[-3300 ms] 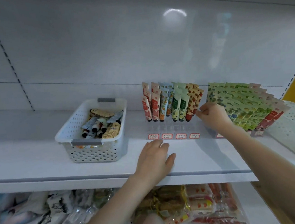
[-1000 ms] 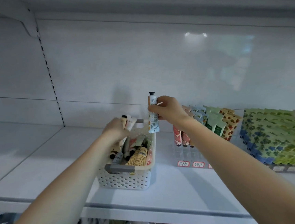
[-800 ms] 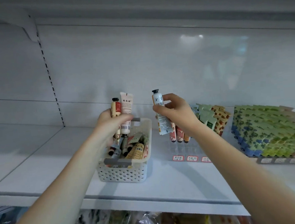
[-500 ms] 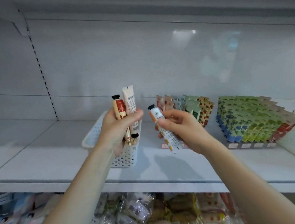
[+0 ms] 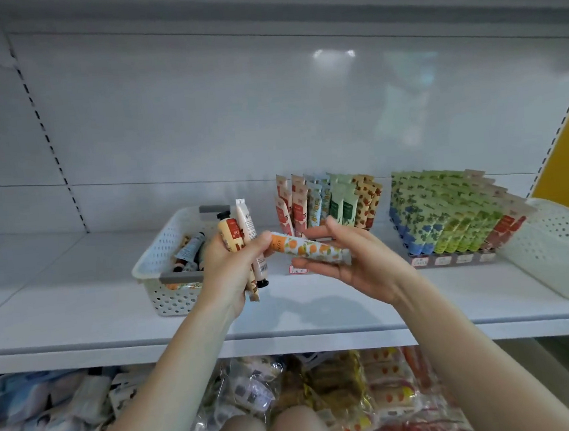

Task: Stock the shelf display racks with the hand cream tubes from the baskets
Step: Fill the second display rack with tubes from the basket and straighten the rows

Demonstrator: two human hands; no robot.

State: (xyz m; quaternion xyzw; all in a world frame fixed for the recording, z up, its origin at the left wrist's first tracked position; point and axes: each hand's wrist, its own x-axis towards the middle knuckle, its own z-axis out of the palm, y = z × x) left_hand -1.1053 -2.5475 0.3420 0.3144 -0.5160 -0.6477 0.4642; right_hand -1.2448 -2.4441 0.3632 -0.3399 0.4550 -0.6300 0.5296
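So my left hand (image 5: 228, 271) is wrapped round two tubes (image 5: 233, 235), both standing roughly upright, the yellow one cap up and the white one cap down. The orange tube (image 5: 308, 249) lies sideways between my hands, long axis left to right and dipping a bit to the right. It rests on the flat, straight fingers of my right hand (image 5: 359, 263), thumb lifted. All this is held in front of the shelf (image 5: 77, 302), between basket (image 5: 163, 257) and rack (image 5: 330, 204).
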